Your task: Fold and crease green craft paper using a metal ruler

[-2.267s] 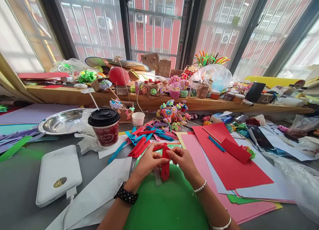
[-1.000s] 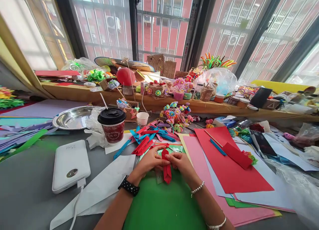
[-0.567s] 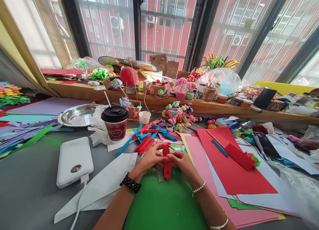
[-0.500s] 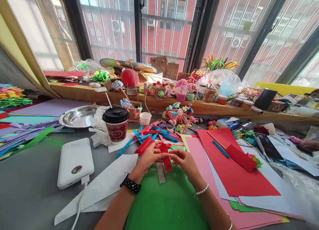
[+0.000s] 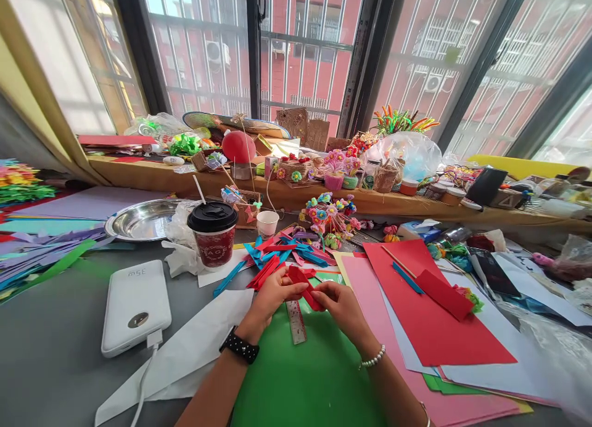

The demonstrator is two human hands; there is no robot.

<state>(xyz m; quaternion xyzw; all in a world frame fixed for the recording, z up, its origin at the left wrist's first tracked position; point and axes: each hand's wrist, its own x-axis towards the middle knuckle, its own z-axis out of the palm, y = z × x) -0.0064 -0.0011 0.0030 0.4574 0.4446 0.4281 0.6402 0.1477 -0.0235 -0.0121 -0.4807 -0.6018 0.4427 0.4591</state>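
A small folded strip of red paper (image 5: 303, 286) is held between my two hands, slanting down to the right. My left hand (image 5: 276, 296) pinches its upper left part, fingers closed behind it. At its lower right end, my right hand (image 5: 337, 305) grips the paper between thumb and fingers. Just below lies a clear ruler (image 5: 296, 323) with red markings, on a green mat (image 5: 314, 371). Beyond my left hand rests a pile of folded red and blue paper strips (image 5: 287, 251).
To the left stand a lidded drink cup (image 5: 212, 236), a white power bank (image 5: 137, 307) with a cable, and a metal dish (image 5: 143, 220). On the right lie stacked coloured sheets (image 5: 430, 316). A crowded ledge (image 5: 277, 190) runs below the windows.
The red paper strip has turned from nearly upright to a diagonal slant. My right fingers have shifted to its lower end. The view has moved slightly.
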